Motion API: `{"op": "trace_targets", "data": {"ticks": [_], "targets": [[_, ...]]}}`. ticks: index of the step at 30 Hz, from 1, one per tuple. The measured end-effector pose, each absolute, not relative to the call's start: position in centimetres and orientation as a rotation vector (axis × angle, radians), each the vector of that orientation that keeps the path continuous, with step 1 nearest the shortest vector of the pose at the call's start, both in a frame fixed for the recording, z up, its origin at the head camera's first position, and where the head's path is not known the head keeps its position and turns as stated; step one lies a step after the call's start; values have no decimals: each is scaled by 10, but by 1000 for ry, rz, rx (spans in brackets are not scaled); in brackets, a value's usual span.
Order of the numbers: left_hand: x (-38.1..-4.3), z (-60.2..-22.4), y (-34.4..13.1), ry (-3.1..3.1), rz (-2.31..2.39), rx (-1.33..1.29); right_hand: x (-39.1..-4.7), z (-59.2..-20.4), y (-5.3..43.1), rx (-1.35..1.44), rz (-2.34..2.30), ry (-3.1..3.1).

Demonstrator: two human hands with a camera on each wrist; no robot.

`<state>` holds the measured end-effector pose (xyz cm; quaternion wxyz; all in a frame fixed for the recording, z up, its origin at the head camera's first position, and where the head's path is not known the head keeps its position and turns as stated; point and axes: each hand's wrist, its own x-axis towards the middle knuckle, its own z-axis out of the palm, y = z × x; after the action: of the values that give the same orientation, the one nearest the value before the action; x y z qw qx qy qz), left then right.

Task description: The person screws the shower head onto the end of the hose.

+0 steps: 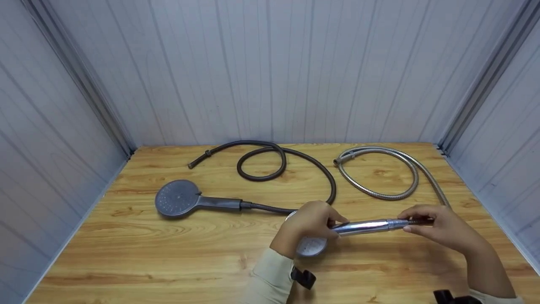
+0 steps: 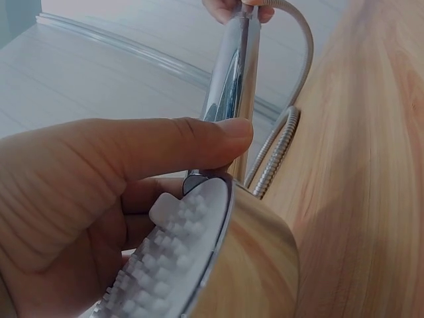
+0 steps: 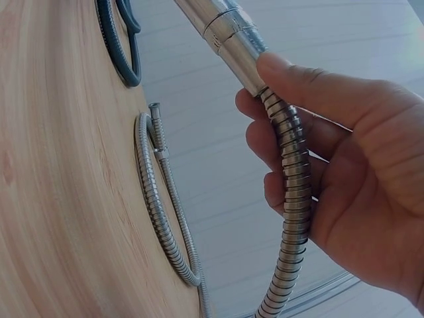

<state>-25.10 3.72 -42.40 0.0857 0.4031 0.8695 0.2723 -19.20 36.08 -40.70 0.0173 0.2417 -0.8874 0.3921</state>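
My left hand point(image 1: 310, 223) grips a chrome shower head point(image 1: 365, 227) by its handle, close to the round spray face. In the left wrist view, the thumb lies across the handle just above the white nubbed face point(image 2: 159, 265). At the handle's other end, my right hand point(image 1: 447, 230) pinches the hose connector point(image 3: 240, 59) between thumb and fingers. A ribbed silver metal hose point(image 3: 296, 192) runs from that connector down past the palm. The handle and connector meet end to end. Part of the spray head is hidden behind the left hand in the head view.
A dark grey shower head point(image 1: 176, 198) lies at the left of the wooden table point(image 1: 168, 261), its black hose point(image 1: 261, 180) looped behind. The silver hose's free part point(image 1: 379, 195) coils at the back right. Pale panel walls point(image 1: 270, 71) stand behind and on both sides.
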Motion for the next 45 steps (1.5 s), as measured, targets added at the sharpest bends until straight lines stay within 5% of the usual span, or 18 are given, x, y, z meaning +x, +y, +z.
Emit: {"op": "trace_targets", "data": {"ticks": [45], "targets": [[-251, -424, 38, 2608, 785, 1208, -189, -402, 357, 736, 1207, -2855]]}}
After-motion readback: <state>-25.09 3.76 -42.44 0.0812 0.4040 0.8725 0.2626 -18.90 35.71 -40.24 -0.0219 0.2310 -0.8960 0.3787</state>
